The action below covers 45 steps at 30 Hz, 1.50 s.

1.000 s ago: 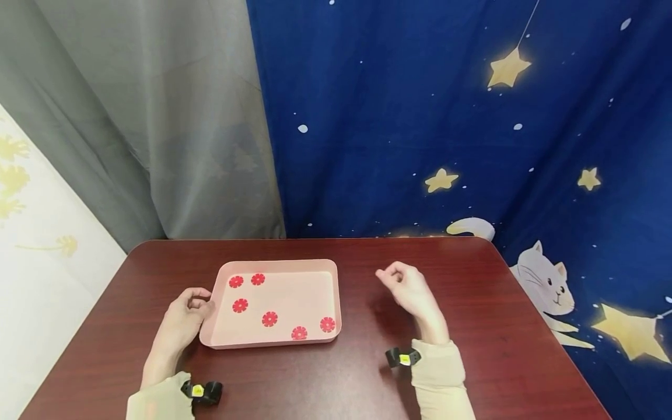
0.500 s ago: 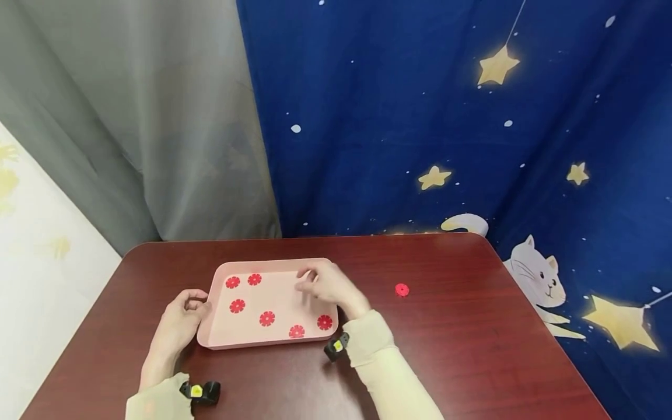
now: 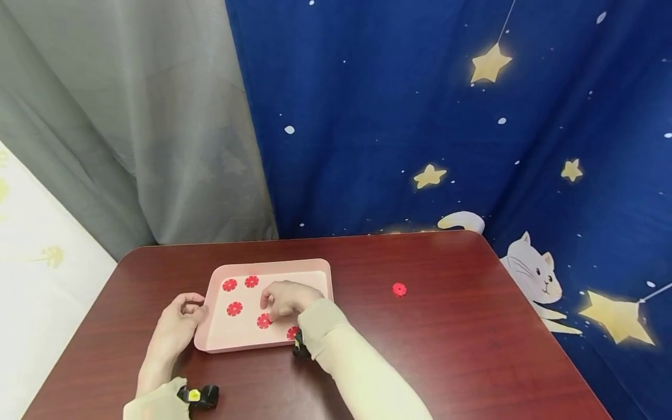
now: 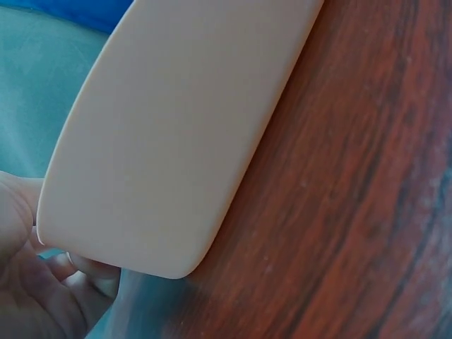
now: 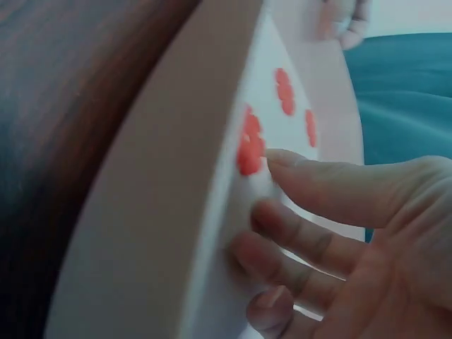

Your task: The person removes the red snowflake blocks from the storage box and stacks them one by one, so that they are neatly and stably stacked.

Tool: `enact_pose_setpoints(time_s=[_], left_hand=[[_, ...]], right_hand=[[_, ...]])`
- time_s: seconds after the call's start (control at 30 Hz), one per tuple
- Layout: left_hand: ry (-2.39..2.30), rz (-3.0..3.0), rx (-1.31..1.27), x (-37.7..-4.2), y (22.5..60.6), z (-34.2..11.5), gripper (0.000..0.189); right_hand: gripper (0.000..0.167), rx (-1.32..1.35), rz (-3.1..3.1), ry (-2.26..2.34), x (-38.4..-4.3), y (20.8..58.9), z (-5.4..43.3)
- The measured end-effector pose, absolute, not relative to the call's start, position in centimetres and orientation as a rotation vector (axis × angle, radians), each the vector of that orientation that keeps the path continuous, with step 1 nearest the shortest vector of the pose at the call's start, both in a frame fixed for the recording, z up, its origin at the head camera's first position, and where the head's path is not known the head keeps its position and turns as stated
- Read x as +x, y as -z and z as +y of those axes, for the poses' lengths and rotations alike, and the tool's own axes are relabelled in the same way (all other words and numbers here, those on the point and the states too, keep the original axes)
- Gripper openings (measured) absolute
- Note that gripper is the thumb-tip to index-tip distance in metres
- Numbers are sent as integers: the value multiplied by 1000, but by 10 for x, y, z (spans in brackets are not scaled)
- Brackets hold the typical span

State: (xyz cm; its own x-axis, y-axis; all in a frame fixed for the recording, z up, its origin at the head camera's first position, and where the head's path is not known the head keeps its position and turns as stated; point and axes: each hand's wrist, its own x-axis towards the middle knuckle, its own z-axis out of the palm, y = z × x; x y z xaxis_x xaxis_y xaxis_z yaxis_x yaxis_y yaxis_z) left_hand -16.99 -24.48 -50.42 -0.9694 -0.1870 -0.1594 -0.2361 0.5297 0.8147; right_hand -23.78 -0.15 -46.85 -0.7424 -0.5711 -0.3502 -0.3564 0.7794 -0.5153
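Observation:
A shallow pink tray (image 3: 217,329) lies on the table with several red notched plastic discs flat on its floor. My left hand (image 3: 172,328) holds the tray's left end, thumb and fingers about the rim, as the left wrist view also shows. Inside the tray, my right hand (image 3: 287,295) reaches down with bent, spread fingers. Its thumb tip (image 5: 279,157) is right at the edge of one red disc (image 3: 263,321). Nothing shows gripped between those fingers. The right forearm and cuff hide the tray's front right corner.
A single red disc (image 3: 399,289) lies on the dark red wooden table (image 3: 451,338), right of the tray. Behind the table hang a grey curtain (image 3: 194,146) and a blue star-patterned one (image 3: 367,116). Each wrist wears a small black camera (image 3: 210,396).
My right hand has let go of a red disc at the table's right and moved left into the tray, down to another disc. The left hand stays at the tray's end.

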Motion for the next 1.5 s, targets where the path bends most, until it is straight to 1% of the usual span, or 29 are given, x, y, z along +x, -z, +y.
enact_pose_setpoints(time_s=[0.2,0.4,0.53,0.7,0.83,1.23,1.33,1.5], left_hand=[[-1455,2696,-418,-169,503,-249,37],[-1476,2702,-422,-171,503,-246,35],[-1486,2696,-395,-176,503,-243,35],[-1507,2708,-352,-184,499,-237,33],[-1522,2703,-338,-187,499,-234,33],[-1512,2692,-376,-179,504,-241,34],[-1516,2675,-393,-176,505,-242,35],[-1526,2674,-402,-173,504,-243,34]], right_hand=[[22,-729,2520,386,-232,470,-22],[19,-773,2569,188,-231,471,-27],[18,-765,2564,188,-232,470,-22],[21,-782,2562,158,-236,467,-15],[19,-801,2570,118,-237,466,-12],[23,-775,2551,139,-234,471,-20],[20,-778,2542,138,-232,471,-21],[20,-767,2568,137,-231,473,-21]])
